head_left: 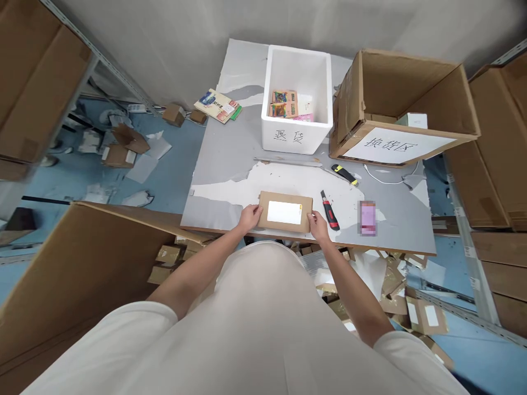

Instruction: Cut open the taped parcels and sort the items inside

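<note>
A flat brown cardboard box (264,220) with a white label lies at the table's front edge, held between both hands. My left hand (249,218) grips its left end, thumb on top. My right hand (319,226) pinches the right end near the corner. Just right of that hand is a red and black utility knife (330,210). Farther back lies a yellow and black utility knife (345,174). A blurred pink packet (368,218) rests on the table to the right.
A white foam box (296,137) holding colourful packs and an open carton (349,120) with a white sign stand at the back. Booklets (217,106) lie at the left. A huge open carton (82,263) is on my left. Small boxes and paper litter the floor.
</note>
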### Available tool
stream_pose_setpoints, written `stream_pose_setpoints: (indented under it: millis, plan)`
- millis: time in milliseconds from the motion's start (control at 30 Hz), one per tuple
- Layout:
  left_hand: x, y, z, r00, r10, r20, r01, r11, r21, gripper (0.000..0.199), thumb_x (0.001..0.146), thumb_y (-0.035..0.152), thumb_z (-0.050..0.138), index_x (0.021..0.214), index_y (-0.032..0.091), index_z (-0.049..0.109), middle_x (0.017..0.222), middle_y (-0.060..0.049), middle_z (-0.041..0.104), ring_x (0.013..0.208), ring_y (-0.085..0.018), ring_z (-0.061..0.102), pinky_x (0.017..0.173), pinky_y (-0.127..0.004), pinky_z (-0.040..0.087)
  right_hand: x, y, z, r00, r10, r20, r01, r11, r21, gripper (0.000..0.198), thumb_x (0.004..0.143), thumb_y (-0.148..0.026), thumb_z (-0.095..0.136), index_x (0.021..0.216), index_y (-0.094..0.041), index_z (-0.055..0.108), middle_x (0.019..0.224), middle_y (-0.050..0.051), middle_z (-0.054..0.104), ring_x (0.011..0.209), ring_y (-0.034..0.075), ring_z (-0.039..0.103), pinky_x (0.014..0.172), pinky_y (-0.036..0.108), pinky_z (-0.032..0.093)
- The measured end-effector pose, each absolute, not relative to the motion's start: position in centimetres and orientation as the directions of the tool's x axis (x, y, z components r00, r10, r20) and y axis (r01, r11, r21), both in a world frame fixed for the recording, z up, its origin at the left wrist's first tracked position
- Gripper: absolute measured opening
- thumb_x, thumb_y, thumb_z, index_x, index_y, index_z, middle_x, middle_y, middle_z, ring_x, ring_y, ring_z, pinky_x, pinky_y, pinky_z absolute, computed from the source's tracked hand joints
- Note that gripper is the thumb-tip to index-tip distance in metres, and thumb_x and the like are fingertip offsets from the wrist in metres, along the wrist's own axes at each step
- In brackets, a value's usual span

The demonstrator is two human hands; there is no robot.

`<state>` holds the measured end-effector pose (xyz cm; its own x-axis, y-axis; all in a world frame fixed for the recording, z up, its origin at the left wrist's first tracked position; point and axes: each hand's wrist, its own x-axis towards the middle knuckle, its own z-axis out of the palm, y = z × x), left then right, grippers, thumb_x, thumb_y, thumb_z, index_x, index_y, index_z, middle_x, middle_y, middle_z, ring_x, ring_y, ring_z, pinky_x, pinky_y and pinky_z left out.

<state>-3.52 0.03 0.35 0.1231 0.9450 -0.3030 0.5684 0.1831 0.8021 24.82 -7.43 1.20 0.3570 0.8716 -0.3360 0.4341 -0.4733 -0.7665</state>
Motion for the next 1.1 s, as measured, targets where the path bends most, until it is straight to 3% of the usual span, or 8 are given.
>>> stream_pose_setpoints:
  millis: [200, 400, 600, 700, 833, 933, 1100]
  plan:
    - [-3.6, 0.2, -0.6, 0.16, 0.926, -0.343, 0.564, 0.199, 0.801, 0.036, 0.086, 0.038, 0.054, 0.109, 0.015, 0.07, 0.105, -0.009, 0.071, 0.088, -0.022, 0.064, 0.089, -0.037, 0.05, 24.5, -7.7, 0.1, 0.385, 0.859, -0.338, 0.384, -0.482, -0.787, 0.063, 0.084, -0.06, 0.039, 0.121, -0.014, 0.061, 0.113, 0.015, 0.068, 0.095, 0.024, 0.062, 0.087, 0.039, 0.049]
    - [-4.6, -1.1, -1.7, 0.15, 0.924, -0.352, 0.499, 0.237, 0.834, 0.039, 0.089, 0.029, 0.045, 0.119, 0.014, 0.065, 0.116, -0.011, 0.069, 0.103, -0.024, 0.064, 0.097, -0.04, 0.049, 25.5, -9.7, -1.6, 0.358, 0.849, -0.388, 0.226, -0.482, -0.847, 0.058, 0.086, -0.052, 0.037, 0.125, -0.014, 0.056, 0.113, 0.013, 0.066, 0.094, 0.02, 0.064, 0.086, 0.039, 0.052]
    - [-5.7, -2.7, -3.5, 0.236, 0.893, -0.383, 0.432, 0.256, 0.865, 0.061, 0.067, 0.011, 0.062, 0.128, 0.012, 0.057, 0.12, -0.012, 0.067, 0.108, -0.024, 0.064, 0.098, -0.039, 0.05, 25.6, -11.9, -3.1, 0.25, 0.862, -0.441, 0.235, -0.496, -0.836, 0.06, 0.067, -0.032, 0.06, 0.126, -0.019, 0.052, 0.124, 0.013, 0.061, 0.105, 0.023, 0.063, 0.093, 0.043, 0.049]
    - [-5.6, -3.5, -4.0, 0.293, 0.876, -0.383, 0.351, 0.274, 0.896, 0.065, 0.063, 0.015, 0.068, 0.127, 0.014, 0.057, 0.124, -0.012, 0.065, 0.114, -0.026, 0.062, 0.1, -0.041, 0.049, 24.8, -12.2, -3.3, 0.224, 0.858, -0.463, 0.235, -0.509, -0.828, 0.064, 0.065, -0.033, 0.064, 0.126, -0.022, 0.049, 0.128, 0.011, 0.06, 0.11, 0.023, 0.061, 0.095, 0.044, 0.049]
    - [-5.2, -4.0, -3.2, 0.287, 0.884, -0.37, 0.29, 0.288, 0.913, 0.055, 0.069, 0.028, 0.07, 0.122, 0.016, 0.06, 0.119, -0.009, 0.067, 0.113, -0.026, 0.061, 0.098, -0.044, 0.05, 24.2, -11.7, -2.1, 0.249, 0.864, -0.438, 0.212, -0.49, -0.845, 0.057, 0.07, -0.041, 0.061, 0.122, -0.02, 0.051, 0.122, 0.013, 0.063, 0.107, 0.024, 0.061, 0.09, 0.043, 0.05]
    - [-4.9, -3.3, -1.3, 0.265, 0.912, -0.312, 0.358, 0.207, 0.91, 0.043, 0.078, 0.035, 0.063, 0.116, 0.016, 0.064, 0.111, -0.01, 0.066, 0.104, -0.024, 0.062, 0.09, -0.041, 0.053, 24.7, -10.7, -0.1, 0.246, 0.888, -0.389, 0.275, -0.448, -0.85, 0.055, 0.076, -0.05, 0.057, 0.12, -0.017, 0.054, 0.115, 0.014, 0.065, 0.1, 0.024, 0.062, 0.086, 0.041, 0.051]
    - [-3.5, -0.5, 2.0, 0.17, 0.954, -0.247, 0.548, 0.116, 0.828, 0.039, 0.085, 0.044, 0.055, 0.108, 0.014, 0.066, 0.094, -0.008, 0.06, 0.085, -0.019, 0.061, 0.084, -0.037, 0.051, 25.6, -7.2, 3.1, 0.268, 0.933, -0.239, 0.563, -0.353, -0.747, 0.058, 0.088, -0.062, 0.034, 0.102, -0.014, 0.064, 0.1, 0.015, 0.066, 0.092, 0.024, 0.06, 0.084, 0.038, 0.047]
